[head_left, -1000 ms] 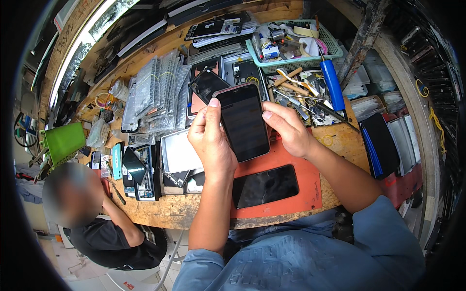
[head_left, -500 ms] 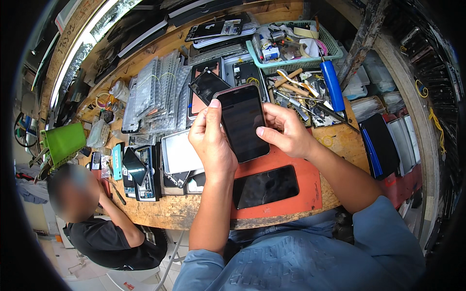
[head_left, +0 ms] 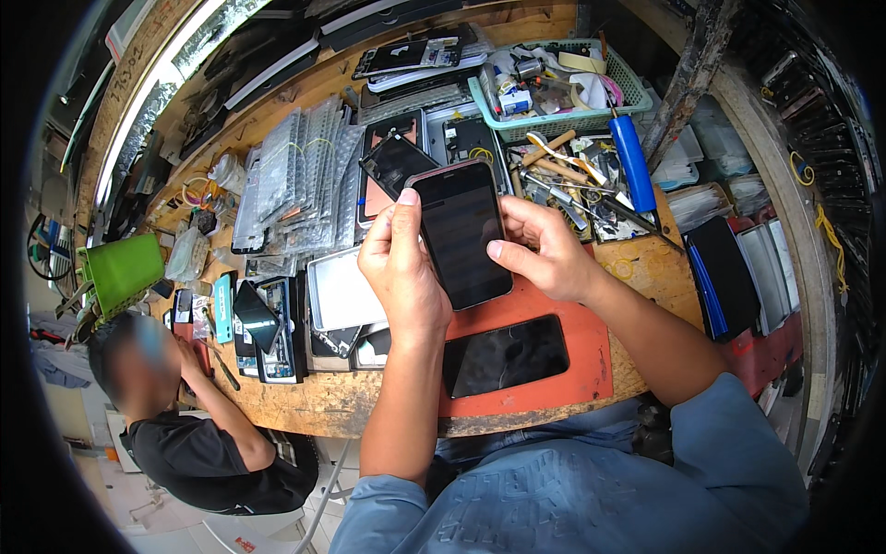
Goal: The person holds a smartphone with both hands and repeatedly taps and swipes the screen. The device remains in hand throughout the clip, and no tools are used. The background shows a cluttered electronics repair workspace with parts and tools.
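A black smartphone [head_left: 461, 242] with a dark screen is held up between both hands, tilted slightly, above an orange-red mat [head_left: 595, 365]. My left hand [head_left: 404, 263] grips its left side, the thumb along the edge near the upper corner. On the right side my right hand [head_left: 544, 245] has its fingers curled behind the phone and its thumb on the right edge of the screen. A second black phone [head_left: 506, 355] lies flat on the mat, close to the bench's front edge, and no hand touches it.
Bubble-wrapped packs [head_left: 295, 175] and opened phone parts [head_left: 268, 323] crowd the left of the wooden bench [head_left: 305, 406]. Behind are a green basket [head_left: 554, 120], loose tools [head_left: 563, 175] and a blue cylinder [head_left: 631, 162]. Another person [head_left: 203, 443] sits at the left.
My hands and the phone stay in place. The person at the left has shifted the head and raised hand slightly.
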A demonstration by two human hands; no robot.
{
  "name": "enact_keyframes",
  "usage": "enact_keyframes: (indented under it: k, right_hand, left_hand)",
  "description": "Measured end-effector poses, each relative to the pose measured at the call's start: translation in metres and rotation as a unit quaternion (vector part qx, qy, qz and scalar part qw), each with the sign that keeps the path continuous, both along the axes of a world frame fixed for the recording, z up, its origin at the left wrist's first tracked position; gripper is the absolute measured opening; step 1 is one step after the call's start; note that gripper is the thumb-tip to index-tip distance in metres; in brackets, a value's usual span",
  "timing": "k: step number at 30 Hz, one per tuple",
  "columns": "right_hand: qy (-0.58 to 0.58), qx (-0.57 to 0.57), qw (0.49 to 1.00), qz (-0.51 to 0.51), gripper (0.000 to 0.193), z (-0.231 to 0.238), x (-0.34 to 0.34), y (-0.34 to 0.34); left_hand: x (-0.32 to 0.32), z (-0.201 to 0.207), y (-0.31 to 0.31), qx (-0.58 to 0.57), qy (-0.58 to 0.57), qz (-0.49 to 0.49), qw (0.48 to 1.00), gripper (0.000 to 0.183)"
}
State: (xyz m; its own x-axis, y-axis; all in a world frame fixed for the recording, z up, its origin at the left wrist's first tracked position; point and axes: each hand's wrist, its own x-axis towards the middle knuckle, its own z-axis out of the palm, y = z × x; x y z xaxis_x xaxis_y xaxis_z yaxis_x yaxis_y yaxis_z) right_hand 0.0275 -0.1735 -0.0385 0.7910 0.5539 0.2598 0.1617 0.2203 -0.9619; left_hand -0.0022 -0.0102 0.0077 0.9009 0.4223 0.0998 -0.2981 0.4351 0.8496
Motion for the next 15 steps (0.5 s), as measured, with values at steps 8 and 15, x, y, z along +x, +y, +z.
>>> enact_keyframes:
  k: [8,15]
  right_hand:
    - [-0.006,0.017,1.0,-0.004,0.019,0.0037,-0.0012,0.0015]
    - [-0.01,0.011,1.0,-0.012,0.015,0.0038,-0.0014,0.0022]
  left_hand:
    - [0.0006,-0.004,0.0033,0.013,0.001,0.003,1.0,0.022]
    - [0.0002,0.0008,-0.0002,-0.001,-0.005,0.001,1.0,0.021]
